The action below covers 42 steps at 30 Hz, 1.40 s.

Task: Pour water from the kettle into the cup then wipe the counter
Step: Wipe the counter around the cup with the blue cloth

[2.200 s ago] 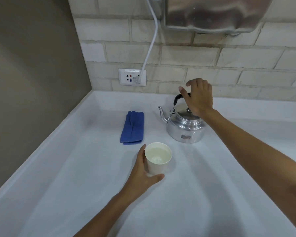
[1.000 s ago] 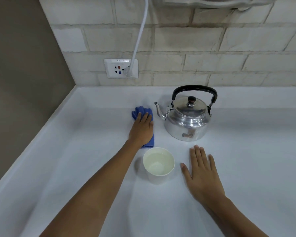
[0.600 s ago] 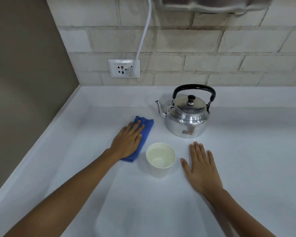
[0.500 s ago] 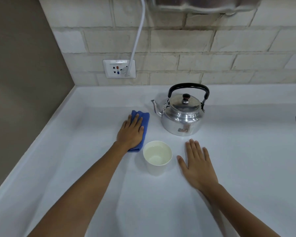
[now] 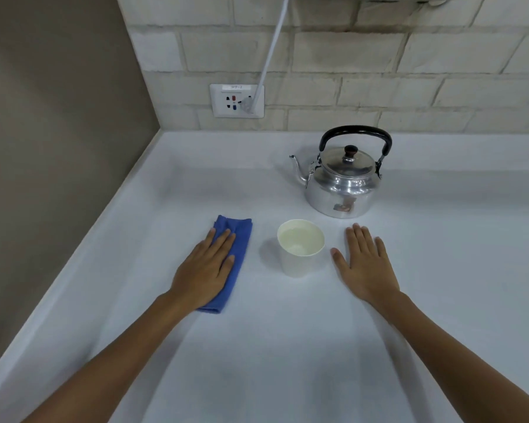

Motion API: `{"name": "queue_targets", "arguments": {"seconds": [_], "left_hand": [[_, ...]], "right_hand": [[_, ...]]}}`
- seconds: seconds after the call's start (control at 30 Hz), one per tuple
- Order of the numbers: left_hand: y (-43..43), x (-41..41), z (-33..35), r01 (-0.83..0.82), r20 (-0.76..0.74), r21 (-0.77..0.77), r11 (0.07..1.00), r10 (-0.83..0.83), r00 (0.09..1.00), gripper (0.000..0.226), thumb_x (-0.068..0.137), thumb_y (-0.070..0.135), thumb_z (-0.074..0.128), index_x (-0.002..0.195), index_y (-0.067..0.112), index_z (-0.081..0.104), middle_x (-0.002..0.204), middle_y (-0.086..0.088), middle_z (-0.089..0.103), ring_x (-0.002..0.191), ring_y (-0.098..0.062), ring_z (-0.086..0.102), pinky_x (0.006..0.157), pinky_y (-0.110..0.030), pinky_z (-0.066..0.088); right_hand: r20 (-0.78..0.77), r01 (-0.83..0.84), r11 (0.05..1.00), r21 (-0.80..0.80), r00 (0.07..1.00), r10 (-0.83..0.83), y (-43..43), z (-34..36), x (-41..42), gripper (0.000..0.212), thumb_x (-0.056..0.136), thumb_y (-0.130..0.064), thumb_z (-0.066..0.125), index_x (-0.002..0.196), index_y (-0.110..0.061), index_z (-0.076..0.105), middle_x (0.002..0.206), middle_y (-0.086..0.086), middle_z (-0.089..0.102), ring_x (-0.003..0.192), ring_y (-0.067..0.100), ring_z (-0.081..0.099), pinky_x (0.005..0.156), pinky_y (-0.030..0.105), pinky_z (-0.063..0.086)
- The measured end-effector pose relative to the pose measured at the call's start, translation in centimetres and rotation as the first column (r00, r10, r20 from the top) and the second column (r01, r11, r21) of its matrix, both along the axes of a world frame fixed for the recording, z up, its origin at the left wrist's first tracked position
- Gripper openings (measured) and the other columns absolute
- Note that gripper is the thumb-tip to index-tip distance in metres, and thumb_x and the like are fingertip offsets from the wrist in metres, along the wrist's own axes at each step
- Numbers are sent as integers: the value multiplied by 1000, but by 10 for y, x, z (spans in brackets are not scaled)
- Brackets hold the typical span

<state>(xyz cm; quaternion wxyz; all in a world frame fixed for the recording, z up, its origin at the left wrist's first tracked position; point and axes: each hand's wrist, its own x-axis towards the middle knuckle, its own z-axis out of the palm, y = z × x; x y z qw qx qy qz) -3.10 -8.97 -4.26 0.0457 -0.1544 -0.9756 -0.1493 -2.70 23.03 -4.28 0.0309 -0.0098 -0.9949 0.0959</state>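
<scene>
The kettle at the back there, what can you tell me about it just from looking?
The kettle looks like shiny polished metal, squat and round, with a black arched handle standing upright, a domed lid with a dark knob, and a thin curved spout pointing left. A small label sits low on its front. It stands upright on the white counter, behind the cup. Neither hand touches it.

place: kitchen corner | surface: white table (image 5: pixel 287 346) with raised back edge | wall: pale brick-pattern tile (image 5: pixel 364 56) behind, plain brown wall (image 5: pixel 52 117) at left | power: wall socket (image 5: pixel 236 100) with 1 white cable (image 5: pixel 271 44) plugged in | wares: metal stovetop kettle (image 5: pixel 342 181), paper cup (image 5: pixel 300 247) of water, blue cloth (image 5: pixel 234 261)
</scene>
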Motion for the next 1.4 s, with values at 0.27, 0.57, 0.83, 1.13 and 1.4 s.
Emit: {"name": "queue_targets", "arguments": {"seconds": [0.27, 0.57, 0.83, 1.13, 1.4], "left_hand": [[62, -18, 7, -186, -11, -244, 952, 189, 982, 52, 98, 25, 10, 141, -4, 4, 154, -18, 6, 142, -32, -2, 117, -44, 3], [4, 94, 8, -8, -32, 94, 996, 11, 999, 58, 94, 43, 15, 142, 10, 17, 150, 3, 4, 137, -12, -9, 110, -13, -8], [56, 70, 11, -221, -46, -86, 971, 218, 975, 50, 97, 19, 16, 138, -10, 12, 151, -24, 15, 141, -37, 4, 118, -45, 2], [44, 142, 12, -18, -31, 81, 997, 20, 999, 50, 97, 30, 24, 142, 9, 17, 150, 2, 10, 141, -21, 0, 112, -11, -2], [85, 134, 19, -111, -20, 36, 993, 112, 993, 48, 95, 21, 21, 136, -1, 31, 146, -18, 33, 138, -31, 23, 115, -36, 22]], "right_hand": [[-6, -4, 1000, 19, 1000, 4, -1, 2, 1, 67, 94, -49, 21, 145, -8, 9, 157, 8, 9, 144, 19, 1, 119, 41, 4], [4, -6, 1000, 12, 1000, 6, 2, 0, 1, 68, 93, -51, 19, 145, -9, 8, 157, 8, 8, 144, 19, 1, 119, 40, 4], [18, 3, 1000, 17, 1000, -3, -1, 2, 1, 67, 94, -50, 18, 145, -8, 5, 157, 9, 5, 144, 20, 0, 119, 41, 2], [22, -11, 1000, -2, 1000, 11, 3, 1, 2, 68, 94, -51, 18, 145, -8, 5, 157, 8, 5, 144, 19, -2, 119, 40, 1], [22, -4, 1000, 6, 1000, 4, 1, -1, -1, 68, 93, -51, 17, 145, -9, 5, 157, 9, 5, 144, 19, -2, 119, 41, 1]]}}
